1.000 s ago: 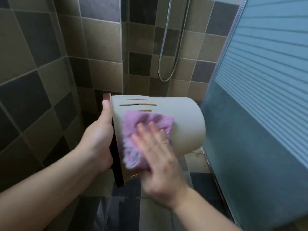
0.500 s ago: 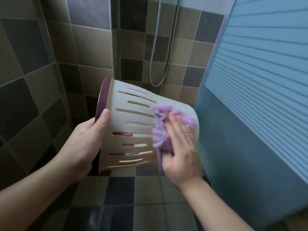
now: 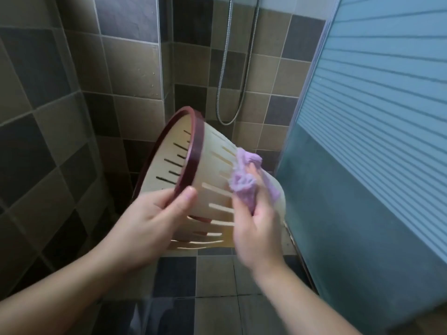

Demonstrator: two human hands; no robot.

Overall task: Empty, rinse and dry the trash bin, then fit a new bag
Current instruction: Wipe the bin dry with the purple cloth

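A cream slotted trash bin [image 3: 212, 180] with a dark red rim is held in the air on its side, its open mouth turned up and to the left. My left hand [image 3: 154, 221] grips the rim at its lower edge, thumb on the outside wall. My right hand [image 3: 256, 228] holds a bunched purple cloth [image 3: 244, 180] against the bin's outer wall near the base. The bin's bottom is hidden behind the cloth and my right hand.
Brown and grey tiled walls [image 3: 48, 117] close in on the left and behind. A metal shower hose [image 3: 227, 93] hangs in the corner. A frosted glass shower door [image 3: 375, 141] stands close on the right. Tiled floor [image 3: 215, 274] lies below.
The bin has been turned so its mouth now shows at the left. My left hand shifted its grip along the rim. My right hand and cloth moved toward the base.
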